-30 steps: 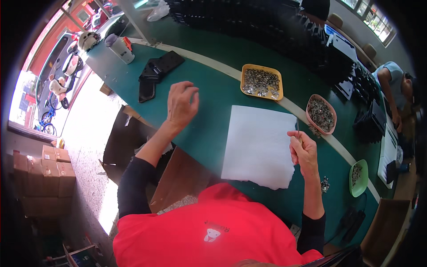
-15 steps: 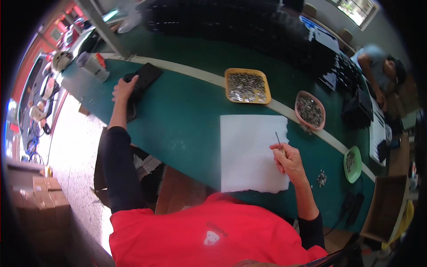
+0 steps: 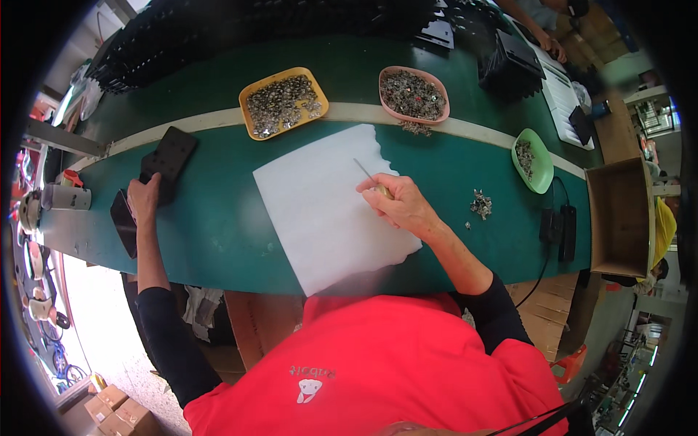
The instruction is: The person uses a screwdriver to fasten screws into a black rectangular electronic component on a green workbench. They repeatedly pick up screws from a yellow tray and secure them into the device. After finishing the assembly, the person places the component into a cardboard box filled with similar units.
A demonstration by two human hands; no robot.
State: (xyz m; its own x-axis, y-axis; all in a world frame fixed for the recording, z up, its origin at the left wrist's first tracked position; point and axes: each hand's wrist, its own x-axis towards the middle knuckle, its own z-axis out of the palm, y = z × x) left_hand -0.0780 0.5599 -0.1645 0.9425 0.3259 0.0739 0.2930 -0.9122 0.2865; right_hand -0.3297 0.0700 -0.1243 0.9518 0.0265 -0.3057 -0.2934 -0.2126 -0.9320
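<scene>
At the left of the table, my left hand (image 3: 143, 198) has its fingers round the near edge of a black rectangular piece (image 3: 171, 154) with small holes in its face. Another black flat piece (image 3: 124, 224) lies beside my wrist. My right hand (image 3: 404, 206) is closed round a screwdriver (image 3: 383, 192) with a yellowish handle; its thin metal shaft points up and left. Hand and tool are over a white foam sheet (image 3: 320, 196) with a ragged right edge. Right of them lies a small pile of metal parts (image 3: 480, 205).
A yellow tray (image 3: 249, 123), a pink tray (image 3: 383, 93) and a green tray (image 3: 543, 171) hold small metal parts. Black pieces (image 3: 509, 65) are stacked at the far right. Black power adapters (image 3: 558, 229) and a cardboard box (image 3: 618, 218) are at right. Another person's hand (image 3: 549, 43) shows beyond.
The whole view has swung, so the table and trays sit differently in the picture. My left hand stays at the black pieces, and my right still holds the screwdriver over the foam sheet.
</scene>
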